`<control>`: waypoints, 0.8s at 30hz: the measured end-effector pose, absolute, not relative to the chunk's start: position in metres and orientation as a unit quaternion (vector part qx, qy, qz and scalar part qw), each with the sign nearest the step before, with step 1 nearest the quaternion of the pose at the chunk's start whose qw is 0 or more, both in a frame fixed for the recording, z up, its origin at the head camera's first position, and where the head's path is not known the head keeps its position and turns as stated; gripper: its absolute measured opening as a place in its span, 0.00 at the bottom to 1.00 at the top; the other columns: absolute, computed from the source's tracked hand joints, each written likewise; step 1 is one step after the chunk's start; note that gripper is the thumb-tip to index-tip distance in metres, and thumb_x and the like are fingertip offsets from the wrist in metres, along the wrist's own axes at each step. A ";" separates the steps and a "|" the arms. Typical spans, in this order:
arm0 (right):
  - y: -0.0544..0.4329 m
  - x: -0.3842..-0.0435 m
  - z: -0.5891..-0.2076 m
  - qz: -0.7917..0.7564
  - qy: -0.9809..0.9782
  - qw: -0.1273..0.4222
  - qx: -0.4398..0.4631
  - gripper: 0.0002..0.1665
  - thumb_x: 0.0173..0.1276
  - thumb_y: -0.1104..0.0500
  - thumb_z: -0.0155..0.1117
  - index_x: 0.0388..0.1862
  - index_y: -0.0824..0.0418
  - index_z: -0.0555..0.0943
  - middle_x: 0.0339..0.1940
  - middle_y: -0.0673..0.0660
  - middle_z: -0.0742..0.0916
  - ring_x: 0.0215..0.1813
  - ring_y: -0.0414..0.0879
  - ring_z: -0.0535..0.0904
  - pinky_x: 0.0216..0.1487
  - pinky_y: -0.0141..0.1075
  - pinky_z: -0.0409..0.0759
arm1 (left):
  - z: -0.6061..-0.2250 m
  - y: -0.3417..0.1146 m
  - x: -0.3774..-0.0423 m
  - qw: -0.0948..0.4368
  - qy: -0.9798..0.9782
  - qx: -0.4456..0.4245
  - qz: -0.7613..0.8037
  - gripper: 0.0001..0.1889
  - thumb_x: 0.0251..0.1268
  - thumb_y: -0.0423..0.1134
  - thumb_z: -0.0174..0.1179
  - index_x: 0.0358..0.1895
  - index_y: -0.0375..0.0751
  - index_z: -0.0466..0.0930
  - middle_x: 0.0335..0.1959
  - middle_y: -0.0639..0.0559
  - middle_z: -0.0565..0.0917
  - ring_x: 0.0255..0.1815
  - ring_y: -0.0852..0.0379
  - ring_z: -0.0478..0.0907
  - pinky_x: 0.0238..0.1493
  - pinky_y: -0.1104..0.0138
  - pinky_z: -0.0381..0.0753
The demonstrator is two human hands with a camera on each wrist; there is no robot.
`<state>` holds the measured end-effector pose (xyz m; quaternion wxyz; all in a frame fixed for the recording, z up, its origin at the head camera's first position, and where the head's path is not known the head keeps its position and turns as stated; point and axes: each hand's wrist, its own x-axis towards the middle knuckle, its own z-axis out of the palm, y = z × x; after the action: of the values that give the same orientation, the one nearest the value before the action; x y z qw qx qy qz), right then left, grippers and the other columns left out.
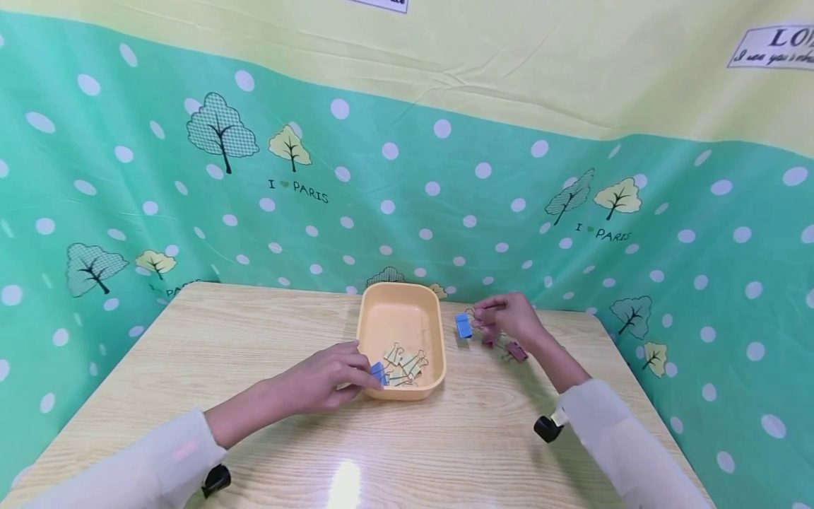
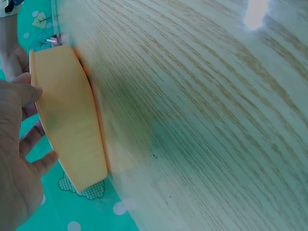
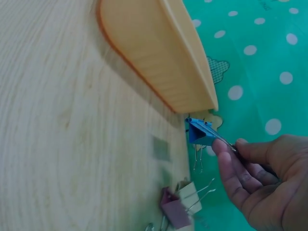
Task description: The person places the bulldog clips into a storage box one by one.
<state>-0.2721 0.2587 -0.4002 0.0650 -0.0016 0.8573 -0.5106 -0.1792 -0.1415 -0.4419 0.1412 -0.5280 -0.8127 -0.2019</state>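
My right hand pinches a blue binder clip by its wire handle, between thumb and fingertips. The clip hangs over the table's back part, right of a pale orange plastic bin. With its fingers bent at the rim, my left hand holds the bin's front left corner; in the left wrist view the thumb overlaps the outer wall. Another blue binder clip shows inside the bin beside those fingers. Several pale yellow binder clips lie piled in the bin's front part.
Beneath the right hand, maroon binder clips rest on the wooden table. A cream binder clip sits against a maroon one in the right wrist view. A green polka-dot curtain hangs behind the table's back edge.
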 end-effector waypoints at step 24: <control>0.209 -0.272 -0.357 -0.527 0.846 0.069 -0.049 0.15 0.80 0.67 0.72 0.60 0.73 0.90 0.54 0.69 0.95 0.47 0.52 0.98 0.57 0.49 0.96 | -0.443 -0.141 -0.180 0.155 -0.803 -0.537 -0.206 0.20 0.62 0.25 0.76 0.50 0.55 0.98 0.40 0.64 0.90 0.44 0.63 0.79 0.63 0.51 0.90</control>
<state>-0.2717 0.2086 -0.3573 0.0688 -0.0491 0.8455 -0.5272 -0.1805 -0.1413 -0.4433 0.1552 -0.5375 -0.8028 -0.2062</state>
